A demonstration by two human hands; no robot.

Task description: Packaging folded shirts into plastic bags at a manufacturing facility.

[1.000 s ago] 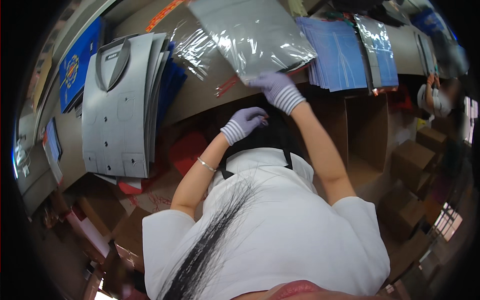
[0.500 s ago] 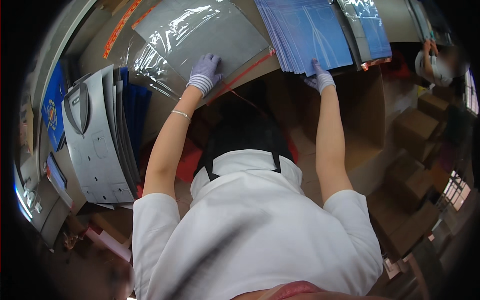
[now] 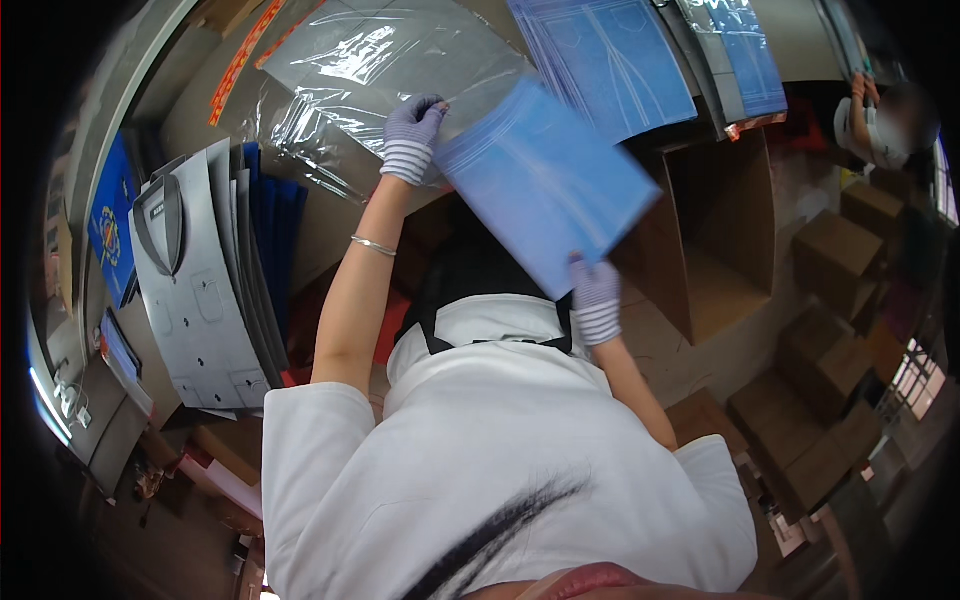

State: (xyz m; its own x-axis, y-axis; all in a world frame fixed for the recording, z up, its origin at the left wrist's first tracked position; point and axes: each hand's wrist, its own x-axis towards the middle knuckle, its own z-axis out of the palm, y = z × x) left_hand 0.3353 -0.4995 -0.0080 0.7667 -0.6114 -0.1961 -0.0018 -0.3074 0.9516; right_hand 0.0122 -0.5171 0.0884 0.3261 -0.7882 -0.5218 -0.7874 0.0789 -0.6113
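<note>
**Denim-print sheet (image 3: 548, 180) up in my right grip (image 3: 597, 292)!**

I'm pinching its near corner, the sheet slanting across the worktop (image 3: 325, 222)'s near edge. My left grip (image 3: 412, 130) curls beside its left corner, over clear plastic (image 3: 318, 130); whether it's grasping anything, I can't tell. Far right, a matching blue stack (image 3: 630, 75) lies fanned.

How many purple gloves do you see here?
2: one on the left hand, by the plastic-wrapped grey sheet; one on the right hand, gripping the blue denim-print sheet.
</note>
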